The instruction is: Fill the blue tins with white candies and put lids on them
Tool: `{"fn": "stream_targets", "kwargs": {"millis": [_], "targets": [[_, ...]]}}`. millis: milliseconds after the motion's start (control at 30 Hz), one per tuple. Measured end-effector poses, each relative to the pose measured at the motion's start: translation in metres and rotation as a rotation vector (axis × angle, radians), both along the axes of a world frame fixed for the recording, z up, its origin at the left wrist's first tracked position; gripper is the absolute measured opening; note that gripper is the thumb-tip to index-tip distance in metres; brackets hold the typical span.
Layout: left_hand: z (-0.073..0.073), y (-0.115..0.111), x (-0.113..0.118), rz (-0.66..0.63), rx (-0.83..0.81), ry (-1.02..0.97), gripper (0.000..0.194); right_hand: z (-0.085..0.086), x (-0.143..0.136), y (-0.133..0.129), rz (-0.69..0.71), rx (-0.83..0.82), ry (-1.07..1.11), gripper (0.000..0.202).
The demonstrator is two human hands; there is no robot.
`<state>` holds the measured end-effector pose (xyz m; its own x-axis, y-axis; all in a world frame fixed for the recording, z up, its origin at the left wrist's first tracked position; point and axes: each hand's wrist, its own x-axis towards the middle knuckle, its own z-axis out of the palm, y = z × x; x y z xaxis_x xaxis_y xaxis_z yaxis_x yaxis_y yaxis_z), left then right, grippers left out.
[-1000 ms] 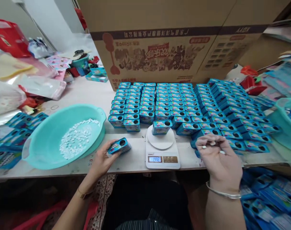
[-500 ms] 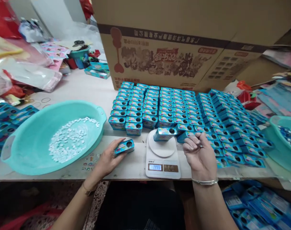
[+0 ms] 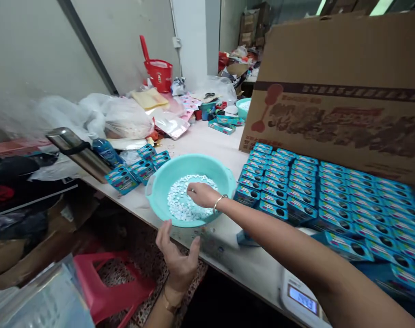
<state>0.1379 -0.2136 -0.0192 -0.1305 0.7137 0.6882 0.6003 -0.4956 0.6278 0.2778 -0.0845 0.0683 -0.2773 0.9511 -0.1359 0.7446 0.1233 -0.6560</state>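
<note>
A teal basin [image 3: 166, 169] holds a layer of small white pieces [image 3: 180, 200]. Over these pieces is my right hand [image 3: 203, 195], its fingers curled together; what they hold, if anything, is hidden. My left hand [image 3: 179, 258] is in front of the basin's near rim, palm up, fingers apart, with nothing in it. Rows of blue boxes [image 3: 274, 193] with round dark holes stand right of the basin. My right forearm crosses in front of them and partly hides a white scale [image 3: 301, 291] with a lit display.
Behind the rows stands a large cardboard box [image 3: 323, 64]. Left of the basin are more blue boxes [image 3: 123, 178], a steel flask [image 3: 78, 152] and a blue bottle [image 3: 107, 150]. A red stool [image 3: 115, 287] is below the table's edge.
The view has swung left. My right hand has moved from beside the scale to over the basin. My left hand has let go of the blue box and opened.
</note>
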Motion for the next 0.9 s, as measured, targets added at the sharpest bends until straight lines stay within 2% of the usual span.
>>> {"fn": "stream_targets", "kwargs": {"millis": [67, 167, 300, 400, 500, 633, 700, 833, 900], "targets": [[0.002, 0.021, -0.021, 0.071, -0.024, 0.066, 0.083, -0.010, -0.015, 0.027, 0.057, -0.094, -0.258, 0.024], [-0.004, 0.046, -0.037, -0.029, -0.084, 0.147, 0.080, -0.025, -0.029, 0.044, 0.037, -0.117, -0.409, 0.040], [-0.016, 0.054, -0.032, -0.078, -0.109, 0.037, 0.082, -0.041, -0.047, 0.029, 0.079, -0.203, -0.445, 0.045], [-0.019, 0.049, -0.025, -0.083, -0.116, -0.052, 0.089, -0.045, -0.060, 0.008, 0.175, -0.298, -0.349, 0.049], [-0.020, 0.045, -0.022, -0.094, -0.160, -0.087, 0.091, -0.046, -0.069, -0.001, 0.179, -0.353, -0.241, 0.041], [-0.022, 0.046, -0.023, -0.092, -0.153, -0.088, 0.090, -0.050, -0.071, 0.008, 0.074, -0.344, -0.016, 0.018], [-0.022, 0.047, -0.024, -0.086, -0.130, -0.083, 0.090, -0.049, -0.066, 0.016, -0.052, -0.445, 0.162, 0.016], [-0.022, 0.048, -0.026, -0.087, -0.111, -0.064, 0.090, -0.035, -0.048, 0.026, -0.382, -0.806, 0.794, 0.017], [-0.021, 0.049, -0.027, -0.082, -0.101, -0.059, 0.089, -0.024, -0.041, 0.025, -0.497, -0.860, 1.119, 0.023]]}}
